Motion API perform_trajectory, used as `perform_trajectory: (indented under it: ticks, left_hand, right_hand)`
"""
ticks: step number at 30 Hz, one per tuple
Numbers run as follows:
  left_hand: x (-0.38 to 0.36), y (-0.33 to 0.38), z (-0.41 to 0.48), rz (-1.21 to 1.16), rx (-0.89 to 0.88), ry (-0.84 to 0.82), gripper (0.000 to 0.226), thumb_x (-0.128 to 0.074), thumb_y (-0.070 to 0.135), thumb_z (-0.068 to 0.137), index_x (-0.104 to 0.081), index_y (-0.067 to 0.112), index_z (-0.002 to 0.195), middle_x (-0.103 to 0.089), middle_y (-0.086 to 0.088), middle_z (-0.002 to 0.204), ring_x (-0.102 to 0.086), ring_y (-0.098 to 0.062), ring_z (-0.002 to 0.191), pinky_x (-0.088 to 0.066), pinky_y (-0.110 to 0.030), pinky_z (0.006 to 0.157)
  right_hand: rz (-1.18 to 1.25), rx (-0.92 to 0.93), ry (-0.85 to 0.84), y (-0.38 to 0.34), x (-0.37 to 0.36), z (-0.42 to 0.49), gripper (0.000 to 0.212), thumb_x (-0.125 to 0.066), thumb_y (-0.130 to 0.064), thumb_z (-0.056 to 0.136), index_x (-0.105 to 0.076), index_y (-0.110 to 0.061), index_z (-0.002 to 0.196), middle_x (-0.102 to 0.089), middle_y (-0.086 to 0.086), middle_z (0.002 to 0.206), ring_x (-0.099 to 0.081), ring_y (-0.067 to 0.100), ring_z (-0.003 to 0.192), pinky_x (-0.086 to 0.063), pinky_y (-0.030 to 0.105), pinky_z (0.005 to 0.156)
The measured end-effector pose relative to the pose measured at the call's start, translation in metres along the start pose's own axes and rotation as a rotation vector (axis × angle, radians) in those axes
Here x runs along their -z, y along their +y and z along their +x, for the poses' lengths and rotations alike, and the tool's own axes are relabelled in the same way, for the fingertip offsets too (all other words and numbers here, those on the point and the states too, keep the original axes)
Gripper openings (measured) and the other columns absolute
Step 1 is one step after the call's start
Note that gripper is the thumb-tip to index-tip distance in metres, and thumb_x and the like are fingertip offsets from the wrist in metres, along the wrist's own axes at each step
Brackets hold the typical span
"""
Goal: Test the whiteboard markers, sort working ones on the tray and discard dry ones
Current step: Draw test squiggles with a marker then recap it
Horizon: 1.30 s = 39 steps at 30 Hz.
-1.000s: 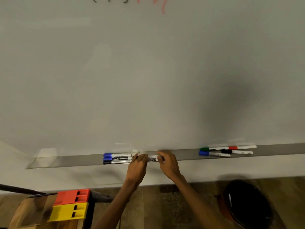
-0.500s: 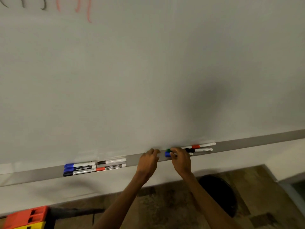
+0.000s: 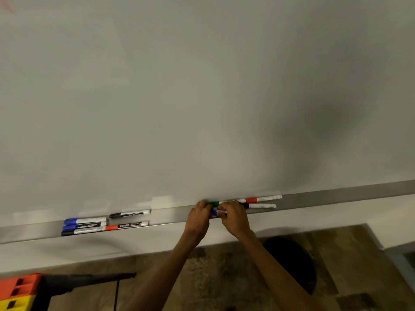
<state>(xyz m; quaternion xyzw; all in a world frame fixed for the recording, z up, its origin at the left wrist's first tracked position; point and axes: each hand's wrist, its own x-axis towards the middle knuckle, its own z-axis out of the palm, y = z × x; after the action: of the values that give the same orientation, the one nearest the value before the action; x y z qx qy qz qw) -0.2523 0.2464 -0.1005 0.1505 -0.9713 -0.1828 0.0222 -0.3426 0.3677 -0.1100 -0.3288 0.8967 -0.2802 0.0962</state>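
Observation:
A grey marker tray runs along the bottom of the whiteboard. My left hand and my right hand meet over a blue-capped marker on the tray, both closed on it. Just behind lie a green-capped marker, a red marker and a black marker. At the tray's left end lie two blue markers, two black markers and a red one.
A dark round bin stands on the floor under the tray, to the right of my arms. Orange and yellow blocks sit at the bottom left beside a dark bar.
Both hands left the group of markers at the tray's left and moved right to the second group. They now close on the blue-capped marker. The view has panned right.

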Motion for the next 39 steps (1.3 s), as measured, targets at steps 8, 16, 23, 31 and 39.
perform_trajectory:
  ticks: [8, 16, 23, 31, 39]
  left_hand:
    - [0.025, 0.007, -0.011, 0.021, -0.024, -0.066, 0.025, -0.047, 0.014, 0.096, -0.049, 0.012, 0.121, -0.054, -0.009, 0.12, -0.057, -0.027, 0.102, -0.048, -0.034, 0.082]
    - [0.069, 0.024, -0.012, 0.04, -0.143, -0.041, 0.031, -0.044, 0.002, 0.093, -0.05, 0.01, 0.123, -0.055, -0.01, 0.119, -0.058, -0.028, 0.099, -0.046, -0.035, 0.082]
    - [0.093, 0.032, -0.02, 0.071, -0.131, 0.076, 0.036, -0.045, -0.002, 0.091, -0.052, 0.01, 0.124, -0.058, -0.01, 0.117, -0.061, -0.033, 0.092, -0.045, -0.033, 0.073]
    - [0.118, 0.032, -0.031, 0.065, -0.051, 0.328, 0.025, -0.047, 0.015, 0.099, -0.053, 0.012, 0.123, -0.063, -0.007, 0.107, -0.063, -0.03, 0.074, -0.05, -0.034, 0.059]
    - [0.197, 0.045, -0.048, -0.169, -0.029, 0.708, 0.025, -0.045, 0.028, 0.101, -0.054, 0.019, 0.123, -0.058, 0.005, 0.117, -0.062, -0.012, 0.084, -0.054, -0.028, 0.066]
  right_hand:
    - [0.012, 0.177, -0.158, -0.008, 0.027, -0.007, 0.014, -0.056, -0.02, 0.094, -0.058, -0.013, 0.105, -0.063, 0.007, 0.108, -0.058, 0.021, 0.1, -0.05, 0.04, 0.091]
    - [-0.127, 0.259, -0.114, -0.025, 0.083, -0.003, 0.037, -0.049, -0.051, 0.095, -0.068, -0.02, 0.099, -0.072, 0.004, 0.088, -0.066, 0.02, 0.076, -0.05, 0.03, 0.065]
    - [-0.232, 0.256, -0.055, -0.017, 0.111, -0.011, 0.045, -0.046, -0.058, 0.093, -0.059, -0.02, 0.073, -0.059, 0.001, 0.064, -0.051, 0.015, 0.057, -0.034, 0.025, 0.056]
    - [0.085, 0.152, 0.07, -0.029, 0.124, -0.015, 0.063, -0.031, -0.072, 0.089, -0.056, -0.017, 0.071, -0.059, -0.001, 0.061, -0.056, 0.017, 0.058, -0.048, 0.035, 0.059]
    - [0.536, 0.287, 0.199, -0.148, 0.159, -0.017, 0.022, -0.041, -0.037, 0.101, -0.046, -0.031, 0.122, -0.056, -0.004, 0.079, -0.051, 0.006, 0.061, -0.041, 0.02, 0.058]
